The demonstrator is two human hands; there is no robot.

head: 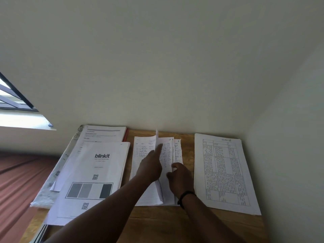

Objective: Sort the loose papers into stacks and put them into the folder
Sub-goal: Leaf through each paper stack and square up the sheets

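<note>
Left stack (pixel 91 174): top sheet printed "blinkit", w/ two QR codes & a grey-shade bar; it lay over the ring folder (pixel 52 183). Right stack (pixel 226 172): table sheet, handwritten heading illegible. Middle stack (pixel 149 172), handwritten, lay on the wooden desk (pixel 157 220). Left hand (pixel 150 165), fingers straight, propped one sheet upright. Right hand (pixel 180 178), fingers curled, pressed the pages beneath. Both forearms reached fwd; black wristband (pixel 184 196) on right.

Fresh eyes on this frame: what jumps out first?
Both hands meet on the handwritten stack at the table's centre: the left hand lifts a sheet on edge, the right hand rests beside it. The bold blinkit printout lies left; a table-ruled stack lies right.
</note>
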